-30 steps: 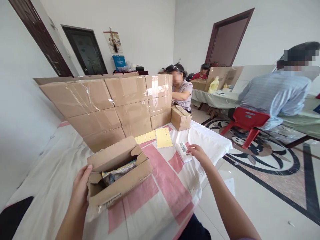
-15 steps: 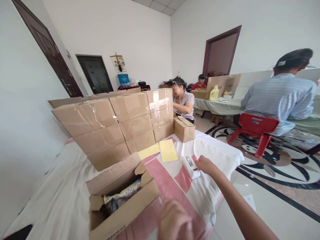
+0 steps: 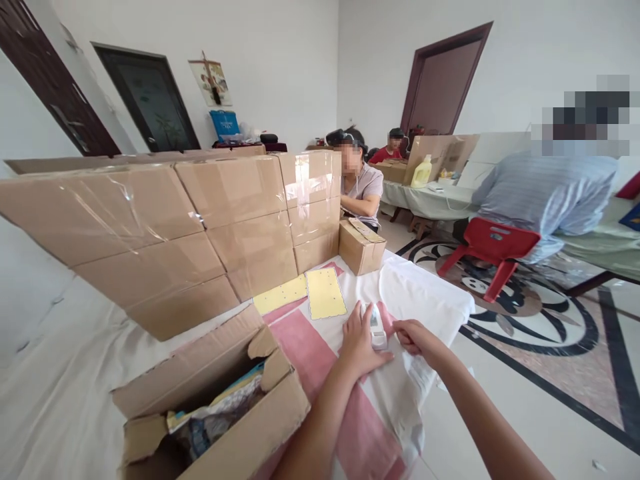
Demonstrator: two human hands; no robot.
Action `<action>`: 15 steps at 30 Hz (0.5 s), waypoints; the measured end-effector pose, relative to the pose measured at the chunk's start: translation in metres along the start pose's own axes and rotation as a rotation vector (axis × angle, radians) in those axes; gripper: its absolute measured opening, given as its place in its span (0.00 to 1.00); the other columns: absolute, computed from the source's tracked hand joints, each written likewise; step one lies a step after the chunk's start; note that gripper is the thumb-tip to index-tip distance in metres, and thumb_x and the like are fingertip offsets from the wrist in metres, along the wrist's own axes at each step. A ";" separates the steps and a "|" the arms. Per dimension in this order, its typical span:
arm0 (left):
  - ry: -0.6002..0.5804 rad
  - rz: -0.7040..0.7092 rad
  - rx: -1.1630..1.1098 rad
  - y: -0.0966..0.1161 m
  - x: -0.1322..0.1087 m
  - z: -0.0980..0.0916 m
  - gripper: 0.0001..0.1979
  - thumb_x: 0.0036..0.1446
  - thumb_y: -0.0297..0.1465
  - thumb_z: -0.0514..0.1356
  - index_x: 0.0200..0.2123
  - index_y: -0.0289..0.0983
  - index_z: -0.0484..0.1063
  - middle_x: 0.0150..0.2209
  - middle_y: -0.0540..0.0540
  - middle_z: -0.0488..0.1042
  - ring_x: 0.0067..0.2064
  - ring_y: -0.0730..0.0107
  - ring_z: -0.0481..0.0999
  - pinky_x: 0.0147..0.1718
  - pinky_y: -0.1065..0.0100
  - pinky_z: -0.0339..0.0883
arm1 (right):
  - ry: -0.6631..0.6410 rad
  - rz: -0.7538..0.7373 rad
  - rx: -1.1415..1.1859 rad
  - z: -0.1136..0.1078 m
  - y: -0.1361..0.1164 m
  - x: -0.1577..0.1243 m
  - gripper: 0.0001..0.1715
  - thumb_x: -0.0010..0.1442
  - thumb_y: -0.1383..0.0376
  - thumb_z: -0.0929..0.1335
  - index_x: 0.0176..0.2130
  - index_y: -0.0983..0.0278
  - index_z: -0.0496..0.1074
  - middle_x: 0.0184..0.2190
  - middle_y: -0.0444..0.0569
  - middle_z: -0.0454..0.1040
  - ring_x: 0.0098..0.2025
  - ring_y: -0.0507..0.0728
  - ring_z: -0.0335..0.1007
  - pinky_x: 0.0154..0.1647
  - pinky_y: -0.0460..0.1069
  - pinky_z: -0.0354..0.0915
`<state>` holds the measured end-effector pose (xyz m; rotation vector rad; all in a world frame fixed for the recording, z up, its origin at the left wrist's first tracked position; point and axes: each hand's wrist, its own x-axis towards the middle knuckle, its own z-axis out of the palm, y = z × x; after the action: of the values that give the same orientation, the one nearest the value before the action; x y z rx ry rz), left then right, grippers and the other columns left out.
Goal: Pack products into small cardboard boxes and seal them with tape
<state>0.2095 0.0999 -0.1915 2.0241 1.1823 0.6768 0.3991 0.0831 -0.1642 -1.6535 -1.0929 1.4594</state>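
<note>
A small white device (image 3: 379, 339) with a clear window on top lies on the cloth-covered table. My left hand (image 3: 358, 340) grips it from the left, fingers along its side and top, thumb round the near end. Just right of the device is my right hand (image 3: 416, 339), its fingers curled into a pinch. Whatever is between those fingertips, if anything, is too small to make out. Beyond my hands are a yellow sheet (image 3: 326, 293) with a scalloped edge and a yellow strip (image 3: 280, 294) beside it.
An open carton (image 3: 270, 413) with crumpled packaging (image 3: 220, 407) stands at the near left. Taped cardboard boxes (image 3: 250, 247) form a wall behind it, with a small box (image 3: 361, 247) at its right end. Several people sit nearby, one on a red chair (image 3: 500, 239).
My left hand has reached forward from the near edge and taken hold of the white device. My right hand now sits slightly apart from the device. The camera view has shifted.
</note>
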 end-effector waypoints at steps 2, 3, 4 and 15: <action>0.000 -0.014 0.003 0.001 -0.002 -0.001 0.66 0.43 0.42 0.77 0.77 0.44 0.43 0.79 0.34 0.37 0.79 0.39 0.40 0.74 0.42 0.44 | -0.031 -0.002 0.033 -0.002 -0.001 0.000 0.22 0.53 0.55 0.67 0.21 0.59 0.51 0.16 0.35 0.50 0.19 0.45 0.39 0.21 0.46 0.38; 0.006 -0.020 0.005 0.001 -0.001 -0.001 0.65 0.43 0.42 0.77 0.77 0.45 0.43 0.79 0.34 0.39 0.79 0.39 0.42 0.73 0.42 0.45 | -0.039 0.004 0.040 -0.002 -0.002 0.000 0.22 0.53 0.55 0.67 0.21 0.59 0.51 0.16 0.36 0.50 0.18 0.45 0.39 0.21 0.46 0.38; 0.015 -0.026 0.007 0.000 -0.001 -0.002 0.63 0.44 0.41 0.76 0.77 0.46 0.44 0.78 0.35 0.42 0.78 0.39 0.44 0.73 0.42 0.46 | -0.039 0.011 0.042 -0.002 -0.003 0.000 0.22 0.53 0.55 0.67 0.21 0.58 0.51 0.15 0.35 0.51 0.18 0.45 0.39 0.20 0.46 0.37; 0.082 -0.001 0.012 -0.007 -0.002 0.002 0.61 0.42 0.43 0.77 0.75 0.48 0.50 0.69 0.36 0.48 0.73 0.40 0.53 0.71 0.47 0.49 | -0.102 0.141 0.041 0.014 -0.031 -0.007 0.08 0.58 0.62 0.68 0.30 0.64 0.68 0.15 0.32 0.48 0.17 0.44 0.35 0.17 0.44 0.37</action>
<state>0.2060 0.1000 -0.1979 2.0224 1.2368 0.7601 0.3799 0.0892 -0.1354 -1.6721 -1.0104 1.6613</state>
